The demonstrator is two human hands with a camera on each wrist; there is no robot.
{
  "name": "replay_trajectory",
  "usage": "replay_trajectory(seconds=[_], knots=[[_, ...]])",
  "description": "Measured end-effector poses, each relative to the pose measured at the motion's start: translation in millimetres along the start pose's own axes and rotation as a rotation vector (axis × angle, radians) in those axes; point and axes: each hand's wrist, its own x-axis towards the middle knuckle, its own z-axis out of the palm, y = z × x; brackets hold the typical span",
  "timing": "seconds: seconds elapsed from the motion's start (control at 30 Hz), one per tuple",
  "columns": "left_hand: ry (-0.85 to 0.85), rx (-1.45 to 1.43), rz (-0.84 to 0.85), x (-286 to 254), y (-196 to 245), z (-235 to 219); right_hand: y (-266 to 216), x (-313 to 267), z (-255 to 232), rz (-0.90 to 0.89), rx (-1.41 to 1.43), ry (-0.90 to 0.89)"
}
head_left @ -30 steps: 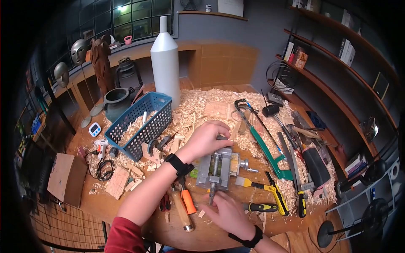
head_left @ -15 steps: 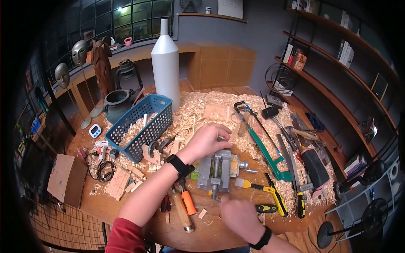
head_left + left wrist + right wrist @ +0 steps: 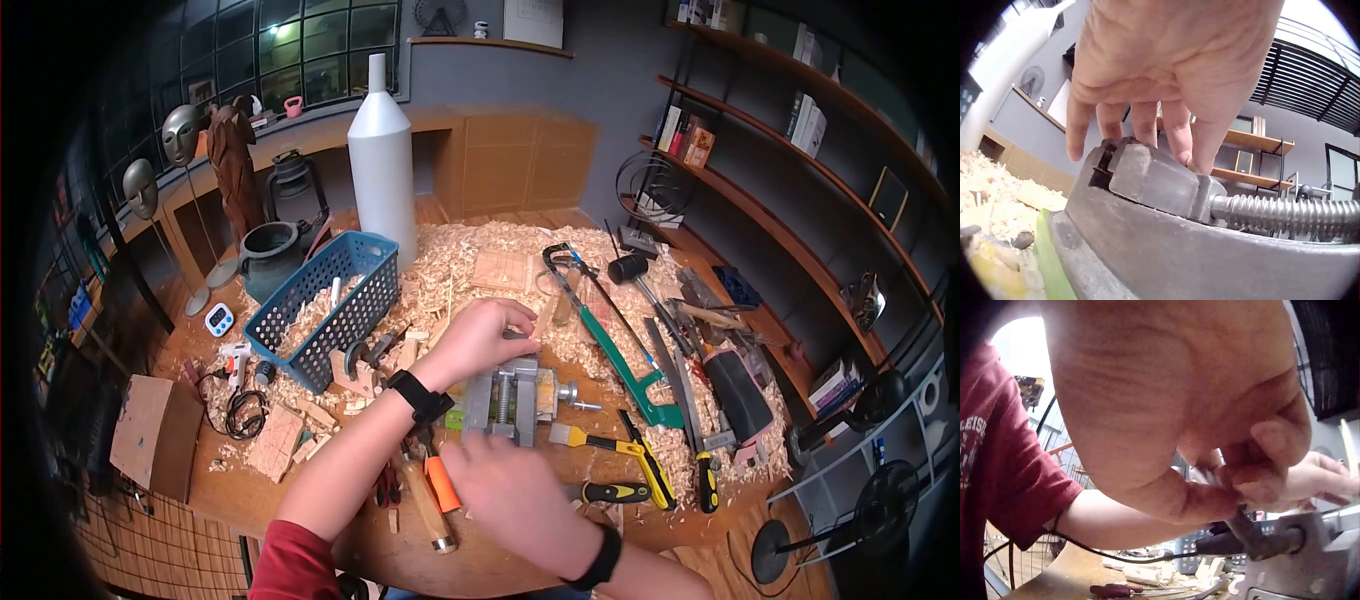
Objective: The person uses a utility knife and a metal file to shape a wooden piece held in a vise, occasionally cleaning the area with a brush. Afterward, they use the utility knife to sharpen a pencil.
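A grey metal bench vise [image 3: 515,425] with a threaded screw [image 3: 1285,215] stands at the middle of the wooden table. My left hand [image 3: 485,338] holds the vise's far end; in the left wrist view its fingers and thumb reach down over the grey jaw block [image 3: 1160,181]. At the near end, my right hand [image 3: 520,495] grips the bent crank handle [image 3: 1250,534] of the screw, thumb and curled fingers around it. In the head view the right hand hides that handle. A green piece [image 3: 1050,256] shows along the vise's side.
Left of the right hand lie a wooden-handled tool [image 3: 430,505] and an orange handle [image 3: 441,484]. To the right are a yellow-handled brush [image 3: 600,440], a green hacksaw [image 3: 620,365] and a rubber mallet [image 3: 630,268]. A blue basket [image 3: 330,345] stands at left among wood shavings [image 3: 450,250].
My right hand has swung round with the crank, first to the right, then left across the vise's near end. The left hand stays at the far end. The head view has shifted slightly.
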Motion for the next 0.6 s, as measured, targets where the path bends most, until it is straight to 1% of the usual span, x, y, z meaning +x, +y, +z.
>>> replay_trajectory(seconds=[0.07,0.13,0.17,0.2,0.27,0.3,0.37,0.4,0.47,0.53,0.6], knots=[[0.003,-0.025,0.011,1,-3,2,-23,5,21,-0.013,-0.042,-0.026],[-0.014,-0.013,0.019,1,-4,0,-45,9,33,0.08,-0.496,-0.375],[-0.028,-0.003,0.025,2,-4,-2,-50,8,32,0.073,-0.647,-0.368],[-0.027,0.0,0.025,2,-5,-2,-51,5,34,0.072,-0.647,-0.365],[-0.039,0.012,0.053,1,-5,-3,-48,-4,43,-0.06,-0.699,-0.434],[-0.037,0.014,0.052,1,-5,-4,-50,-12,49,-0.062,-0.7,-0.432],[-0.027,0.011,0.088,0,-5,-4,-53,-33,59,0.141,-0.518,-0.39],[-0.027,0.007,0.091,0,-4,-3,-49,-43,59,0.144,-0.521,-0.392],[0.001,0.024,0.069,-2,-4,-3,-35,-60,52,0.186,-0.069,-0.171],[0.011,0.02,0.076,-2,-3,-1,-17,-71,32,0.165,-0.061,-0.158],[0.016,0.021,0.082,-2,-1,0,-5,-77,13,0.201,0.175,-0.117]])
